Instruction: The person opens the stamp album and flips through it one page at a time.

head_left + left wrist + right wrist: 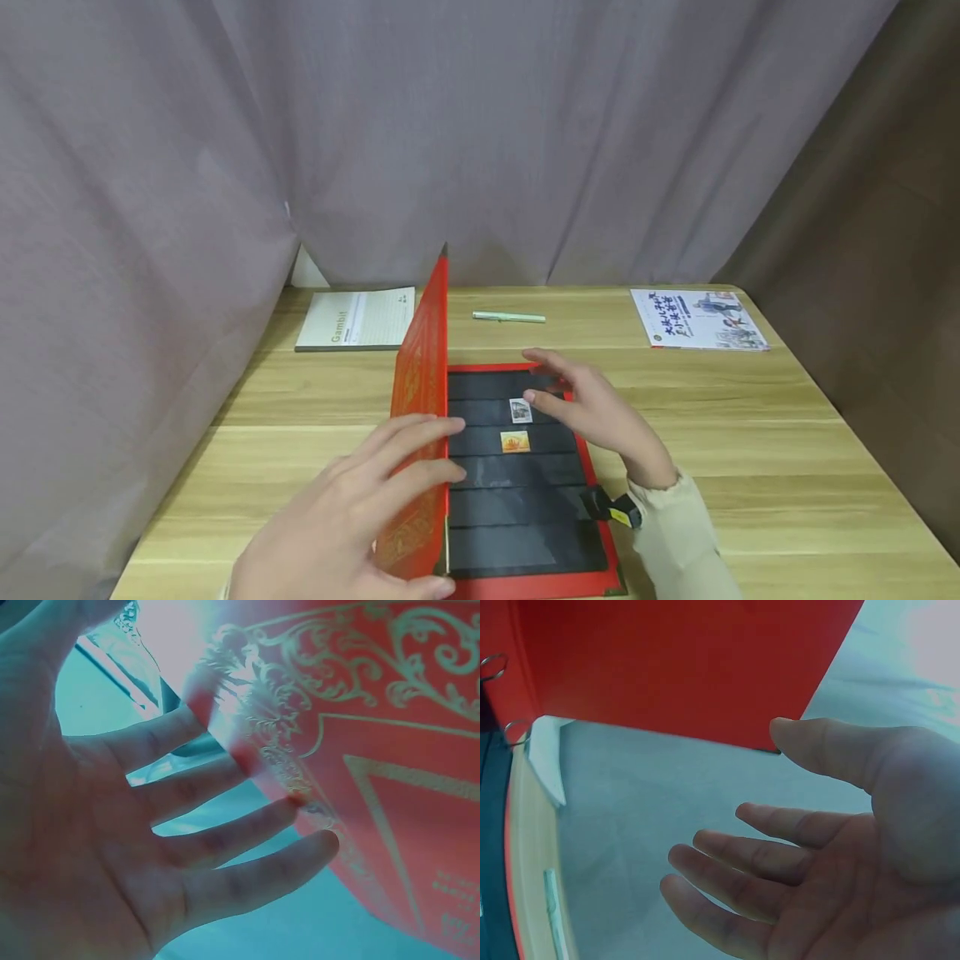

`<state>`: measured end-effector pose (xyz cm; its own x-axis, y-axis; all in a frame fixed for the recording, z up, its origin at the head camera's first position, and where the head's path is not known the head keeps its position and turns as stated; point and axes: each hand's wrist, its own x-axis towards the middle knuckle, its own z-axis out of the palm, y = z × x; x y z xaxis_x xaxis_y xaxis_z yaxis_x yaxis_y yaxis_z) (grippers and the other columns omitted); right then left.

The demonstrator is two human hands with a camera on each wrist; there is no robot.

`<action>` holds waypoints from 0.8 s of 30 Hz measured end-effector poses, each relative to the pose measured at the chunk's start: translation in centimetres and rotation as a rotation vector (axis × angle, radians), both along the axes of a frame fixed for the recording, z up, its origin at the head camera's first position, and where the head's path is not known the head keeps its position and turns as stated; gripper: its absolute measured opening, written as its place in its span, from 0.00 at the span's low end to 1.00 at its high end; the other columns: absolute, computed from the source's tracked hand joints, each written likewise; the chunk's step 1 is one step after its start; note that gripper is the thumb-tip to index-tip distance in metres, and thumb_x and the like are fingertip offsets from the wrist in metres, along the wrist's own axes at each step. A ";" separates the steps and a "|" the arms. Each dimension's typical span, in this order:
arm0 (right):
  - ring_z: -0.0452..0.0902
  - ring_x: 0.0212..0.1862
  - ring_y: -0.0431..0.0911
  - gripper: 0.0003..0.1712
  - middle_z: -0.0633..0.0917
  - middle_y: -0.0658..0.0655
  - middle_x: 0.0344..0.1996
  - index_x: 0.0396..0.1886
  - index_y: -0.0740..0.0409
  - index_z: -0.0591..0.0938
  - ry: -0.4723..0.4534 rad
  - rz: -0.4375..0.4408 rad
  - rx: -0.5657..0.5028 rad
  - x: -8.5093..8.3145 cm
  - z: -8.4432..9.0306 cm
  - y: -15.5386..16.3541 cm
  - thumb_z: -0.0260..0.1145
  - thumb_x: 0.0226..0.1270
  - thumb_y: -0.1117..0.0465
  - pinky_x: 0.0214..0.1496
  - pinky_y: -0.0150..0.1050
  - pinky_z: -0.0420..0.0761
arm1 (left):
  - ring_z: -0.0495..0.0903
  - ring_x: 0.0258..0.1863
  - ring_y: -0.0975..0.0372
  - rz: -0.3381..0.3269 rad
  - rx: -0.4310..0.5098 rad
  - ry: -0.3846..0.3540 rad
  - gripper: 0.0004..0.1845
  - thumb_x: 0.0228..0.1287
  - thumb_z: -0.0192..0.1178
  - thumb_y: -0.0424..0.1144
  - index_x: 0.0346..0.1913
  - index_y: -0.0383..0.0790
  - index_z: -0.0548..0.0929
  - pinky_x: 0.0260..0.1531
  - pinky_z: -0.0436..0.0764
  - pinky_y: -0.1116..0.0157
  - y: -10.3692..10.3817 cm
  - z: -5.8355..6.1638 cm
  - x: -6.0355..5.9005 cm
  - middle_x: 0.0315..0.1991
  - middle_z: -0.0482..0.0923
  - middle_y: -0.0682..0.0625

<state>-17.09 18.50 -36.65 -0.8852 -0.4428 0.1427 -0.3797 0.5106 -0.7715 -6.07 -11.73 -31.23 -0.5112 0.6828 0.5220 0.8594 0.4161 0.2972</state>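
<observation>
A red stamp album (540,586) lies on the table with its gold-patterned front cover (423,367) standing nearly upright. My left hand (352,500) is at the outer side of this cover, fingers extended. In the left wrist view its fingertips (322,844) meet the cover's edge. Over the upper right of the black page is my right hand (600,408), fingers spread and holding nothing. A grey-and-white stamp (521,410) and an orange-yellow stamp (515,442) sit in the page strips. The right wrist view shows the plain red inside cover (667,667) and metal binder rings (493,667).
A pale notebook (360,318) lies at the back left, partly behind the raised cover. A light green pen (509,317) lies behind the album. At the back right is an illustrated booklet (697,319). Grey curtains (525,142) hang behind the wooden table (787,467).
</observation>
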 end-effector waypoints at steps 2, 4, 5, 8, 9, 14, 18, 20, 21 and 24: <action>0.79 0.57 0.58 0.32 0.76 0.65 0.66 0.71 0.65 0.71 -0.009 -0.009 -0.005 -0.4 -0.3 0.0 0.68 0.70 0.62 0.57 0.55 0.79 | 0.69 0.65 0.58 0.019 -0.010 -0.022 0.31 0.63 0.64 0.65 0.60 0.49 0.77 0.53 0.81 0.57 -0.3 0.2 0.2 0.72 0.65 0.52; 0.79 0.58 0.57 0.32 0.76 0.64 0.66 0.71 0.66 0.71 -0.010 -0.011 -0.011 -0.9 -0.6 0.0 0.68 0.70 0.62 0.58 0.54 0.79 | 0.69 0.65 0.59 0.043 -0.022 -0.035 0.32 0.61 0.66 0.65 0.61 0.49 0.77 0.53 0.81 0.58 -0.5 0.3 0.4 0.73 0.64 0.53; 0.79 0.58 0.57 0.31 0.77 0.64 0.65 0.70 0.67 0.72 -0.008 -0.008 -0.014 -1.2 -0.8 0.0 0.68 0.70 0.63 0.58 0.55 0.79 | 0.70 0.65 0.59 0.054 -0.026 -0.041 0.33 0.61 0.67 0.65 0.61 0.49 0.77 0.52 0.81 0.58 -0.7 0.4 0.5 0.73 0.63 0.54; 0.77 0.60 0.60 0.31 0.77 0.66 0.64 0.69 0.70 0.72 -0.002 -0.014 0.004 -1.9 -1.6 0.2 0.67 0.70 0.63 0.60 0.57 0.77 | 0.71 0.65 0.61 0.073 -0.034 -0.051 0.34 0.59 0.68 0.65 0.62 0.50 0.76 0.52 0.82 0.59 -0.9 0.6 0.7 0.74 0.62 0.55; 0.77 0.61 0.61 0.30 0.77 0.67 0.64 0.69 0.70 0.72 -0.002 -0.023 0.013 -2.2 -1.9 0.3 0.67 0.70 0.63 0.61 0.59 0.76 | 0.71 0.64 0.60 0.076 -0.034 -0.048 0.34 0.58 0.68 0.65 0.62 0.50 0.76 0.52 0.82 0.59 -1.0 0.7 0.8 0.74 0.62 0.55; 0.74 0.62 0.67 0.30 0.77 0.71 0.63 0.67 0.73 0.73 -0.013 -0.069 0.061 -3.3 -3.7 0.7 0.68 0.69 0.64 0.62 0.64 0.72 | 0.74 0.62 0.61 0.082 -0.040 -0.059 0.35 0.57 0.69 0.65 0.63 0.51 0.76 0.49 0.83 0.60 -1.1 1.0 1.0 0.75 0.62 0.56; 0.74 0.61 0.68 0.30 0.77 0.72 0.62 0.66 0.75 0.73 -0.034 -0.077 0.116 -4.0 -4.9 0.9 0.68 0.68 0.64 0.62 0.63 0.73 | 0.74 0.61 0.63 0.079 -0.012 -0.047 0.38 0.53 0.72 0.65 0.63 0.51 0.76 0.46 0.83 0.63 -1.4 1.1 1.2 0.74 0.62 0.56; 0.74 0.61 0.67 0.30 0.77 0.73 0.62 0.66 0.75 0.73 -0.042 -0.082 0.144 -4.2 -5.3 1.0 0.68 0.68 0.64 0.63 0.62 0.73 | 0.74 0.61 0.63 0.081 0.005 -0.035 0.39 0.50 0.74 0.65 0.63 0.52 0.77 0.46 0.83 0.64 -1.7 1.1 1.3 0.74 0.63 0.55; 0.74 0.62 0.67 0.31 0.77 0.73 0.62 0.66 0.75 0.72 -0.046 -0.086 0.160 -4.3 -5.4 1.0 0.68 0.68 0.64 0.63 0.62 0.73 | 0.74 0.62 0.63 0.078 0.015 -0.027 0.39 0.50 0.75 0.64 0.63 0.52 0.77 0.46 0.83 0.65 -1.8 1.1 1.4 0.74 0.63 0.55; 0.73 0.64 0.66 0.32 0.76 0.72 0.64 0.68 0.75 0.71 -0.056 -0.114 0.210 -4.4 -5.9 1.3 0.68 0.68 0.65 0.65 0.61 0.71 | 0.74 0.62 0.63 0.079 0.029 -0.015 0.40 0.51 0.74 0.64 0.65 0.52 0.76 0.46 0.83 0.67 -2.3 0.8 1.4 0.75 0.63 0.54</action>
